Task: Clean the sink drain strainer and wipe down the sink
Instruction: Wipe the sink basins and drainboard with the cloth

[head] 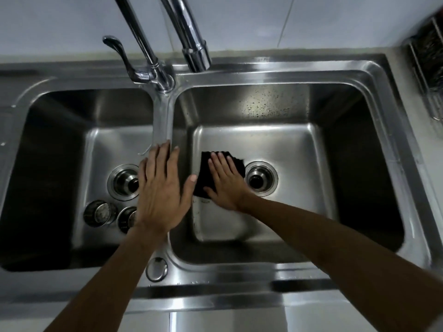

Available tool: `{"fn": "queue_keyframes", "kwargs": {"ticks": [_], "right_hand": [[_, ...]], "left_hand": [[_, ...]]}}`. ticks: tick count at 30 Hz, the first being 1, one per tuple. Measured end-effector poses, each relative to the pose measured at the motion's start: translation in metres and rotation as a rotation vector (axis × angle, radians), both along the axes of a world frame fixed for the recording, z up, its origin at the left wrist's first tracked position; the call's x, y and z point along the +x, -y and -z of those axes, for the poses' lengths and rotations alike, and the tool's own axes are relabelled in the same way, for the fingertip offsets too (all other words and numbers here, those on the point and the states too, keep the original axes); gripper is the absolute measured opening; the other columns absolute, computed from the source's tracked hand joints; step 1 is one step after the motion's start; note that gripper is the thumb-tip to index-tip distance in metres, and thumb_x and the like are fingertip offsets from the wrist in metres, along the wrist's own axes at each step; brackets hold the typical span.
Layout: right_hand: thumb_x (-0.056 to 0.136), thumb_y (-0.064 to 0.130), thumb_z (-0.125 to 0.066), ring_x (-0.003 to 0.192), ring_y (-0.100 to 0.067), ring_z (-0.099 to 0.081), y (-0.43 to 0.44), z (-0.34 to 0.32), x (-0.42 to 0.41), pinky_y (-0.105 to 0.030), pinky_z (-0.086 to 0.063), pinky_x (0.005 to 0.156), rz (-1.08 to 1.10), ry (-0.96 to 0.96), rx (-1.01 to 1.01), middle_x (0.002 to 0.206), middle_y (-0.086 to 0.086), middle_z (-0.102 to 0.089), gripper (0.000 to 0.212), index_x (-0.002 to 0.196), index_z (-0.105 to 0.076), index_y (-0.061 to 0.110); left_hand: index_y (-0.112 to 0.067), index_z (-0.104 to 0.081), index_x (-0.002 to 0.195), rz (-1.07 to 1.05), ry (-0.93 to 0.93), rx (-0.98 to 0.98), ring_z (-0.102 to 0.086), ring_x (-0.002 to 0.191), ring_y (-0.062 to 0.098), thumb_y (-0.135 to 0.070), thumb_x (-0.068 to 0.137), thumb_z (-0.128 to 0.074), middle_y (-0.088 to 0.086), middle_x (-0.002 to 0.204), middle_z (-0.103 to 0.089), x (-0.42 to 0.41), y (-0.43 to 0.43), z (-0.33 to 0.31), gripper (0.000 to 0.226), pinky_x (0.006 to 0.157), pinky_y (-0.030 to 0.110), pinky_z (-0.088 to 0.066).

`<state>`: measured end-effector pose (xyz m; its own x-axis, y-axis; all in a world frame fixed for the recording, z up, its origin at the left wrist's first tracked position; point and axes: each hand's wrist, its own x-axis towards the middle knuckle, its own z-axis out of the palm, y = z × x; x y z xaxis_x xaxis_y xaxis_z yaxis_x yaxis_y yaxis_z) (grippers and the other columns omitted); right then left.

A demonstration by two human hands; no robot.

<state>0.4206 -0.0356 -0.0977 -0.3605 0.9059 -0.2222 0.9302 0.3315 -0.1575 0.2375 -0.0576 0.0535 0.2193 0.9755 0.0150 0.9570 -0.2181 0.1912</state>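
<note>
A steel double sink (263, 70) fills the view. My right hand (225, 183) lies flat, fingers spread, pressing a black cloth (237, 164) on the floor of the right basin, just left of its open drain (260, 179). My left hand (160, 188) hovers flat and empty over the divider (162, 121) between the basins. Two round steel strainers, one (99, 213) and another (125, 219), sit on the left basin floor, below the left drain (123, 182); my left hand partly hides the second one.
A chrome faucet spout (191, 37) and its lever handle (119, 51) rise at the back over the divider. A wire rack (426, 58) stands on the counter at the far right. Water drops speckle the right basin's back wall (263, 101). A round cap (156, 268) sits on the front rim.
</note>
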Motion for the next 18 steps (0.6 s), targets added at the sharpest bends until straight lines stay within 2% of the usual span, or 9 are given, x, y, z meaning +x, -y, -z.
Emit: {"fn": "queue_keyframes", "kwargs": {"ticks": [2, 5, 6, 7, 10, 12, 14, 16, 18], "right_hand": [[0.098, 0.06, -0.026, 0.153, -0.035, 0.003, 0.014, 0.009, -0.005, -0.052, -0.004, 0.124, -0.177, -0.008, -0.008, 0.165, -0.02, -0.007, 0.084, 0.157, -0.014, 0.001], [0.098, 0.059, -0.03, 0.154, -0.032, 0.001, 0.051, 0.014, 0.042, -0.049, -0.001, 0.125, -0.568, 0.011, -0.013, 0.166, -0.017, -0.007, 0.082, 0.158, -0.014, 0.005], [0.098, 0.058, -0.031, 0.154, -0.031, 0.001, 0.046, 0.013, 0.058, -0.048, -0.001, 0.125, -0.601, 0.027, 0.017, 0.166, -0.017, -0.006, 0.081, 0.158, -0.014, 0.005], [0.099, 0.057, -0.031, 0.154, -0.031, 0.001, 0.032, 0.012, 0.066, -0.048, -0.001, 0.125, -0.554, 0.054, 0.048, 0.166, -0.017, -0.006, 0.081, 0.158, -0.014, 0.004], [0.097, 0.052, -0.03, 0.154, -0.033, -0.001, -0.02, 0.001, 0.026, -0.051, -0.008, 0.123, -0.131, 0.013, 0.069, 0.165, -0.019, -0.009, 0.079, 0.157, -0.016, 0.002], [0.093, 0.05, -0.036, 0.154, -0.034, -0.002, -0.014, 0.0, -0.015, -0.052, -0.007, 0.123, -0.089, -0.054, 0.004, 0.165, -0.02, -0.011, 0.082, 0.156, -0.018, 0.001], [0.091, 0.051, -0.041, 0.153, -0.035, -0.004, 0.034, 0.01, -0.018, -0.053, -0.003, 0.124, -0.344, -0.022, -0.027, 0.164, -0.021, -0.013, 0.085, 0.156, -0.019, 0.002], [0.095, 0.054, -0.038, 0.154, -0.032, -0.002, 0.059, 0.013, 0.029, -0.051, 0.0, 0.124, -0.668, -0.037, 0.003, 0.165, -0.018, -0.012, 0.081, 0.157, -0.017, 0.006], [0.098, 0.056, -0.034, 0.154, -0.031, -0.002, 0.035, 0.007, 0.073, -0.05, -0.002, 0.124, -0.727, 0.042, 0.076, 0.165, -0.017, -0.011, 0.08, 0.158, -0.017, 0.006]], "left_hand": [[-0.007, -0.026, 0.154, -0.001, 0.012, 0.004, -0.01, 0.153, 0.031, -0.052, 0.102, -0.026, 0.016, 0.164, -0.02, -0.001, -0.001, 0.003, 0.069, 0.123, 0.053, -0.013], [-0.007, -0.018, 0.157, -0.057, 0.079, -0.004, -0.003, 0.154, 0.028, -0.052, 0.102, -0.024, 0.013, 0.166, -0.011, -0.002, 0.001, 0.003, 0.072, 0.124, 0.05, -0.007], [-0.007, -0.016, 0.158, -0.071, 0.095, -0.002, -0.002, 0.155, 0.027, -0.052, 0.102, -0.023, 0.013, 0.167, -0.011, -0.002, 0.002, 0.003, 0.072, 0.124, 0.05, -0.008], [-0.007, -0.016, 0.158, -0.069, 0.106, 0.002, -0.002, 0.155, 0.026, -0.051, 0.102, -0.022, 0.012, 0.167, -0.011, -0.002, 0.002, 0.004, 0.071, 0.125, 0.05, -0.009], [-0.006, -0.015, 0.158, -0.042, 0.111, 0.008, -0.001, 0.155, 0.024, -0.046, 0.103, -0.021, 0.011, 0.167, -0.011, -0.002, -0.002, 0.007, 0.068, 0.125, 0.046, -0.007], [-0.006, -0.015, 0.158, -0.041, 0.094, 0.004, 0.0, 0.155, 0.023, -0.044, 0.104, -0.022, 0.011, 0.167, -0.01, -0.003, -0.001, 0.008, 0.067, 0.126, 0.043, -0.005], [-0.004, -0.014, 0.158, -0.041, 0.075, -0.01, 0.001, 0.155, 0.025, -0.045, 0.103, -0.023, 0.012, 0.167, -0.009, -0.004, 0.001, 0.006, 0.069, 0.126, 0.045, -0.006], [-0.003, -0.014, 0.158, -0.047, 0.046, -0.02, 0.001, 0.155, 0.026, -0.048, 0.102, -0.02, 0.014, 0.167, -0.008, -0.007, 0.003, 0.006, 0.072, 0.125, 0.048, -0.008], [-0.003, -0.015, 0.158, -0.044, 0.057, -0.015, 0.0, 0.155, 0.026, -0.049, 0.102, -0.019, 0.015, 0.166, -0.009, -0.004, -0.001, 0.005, 0.072, 0.125, 0.048, -0.008]]}}
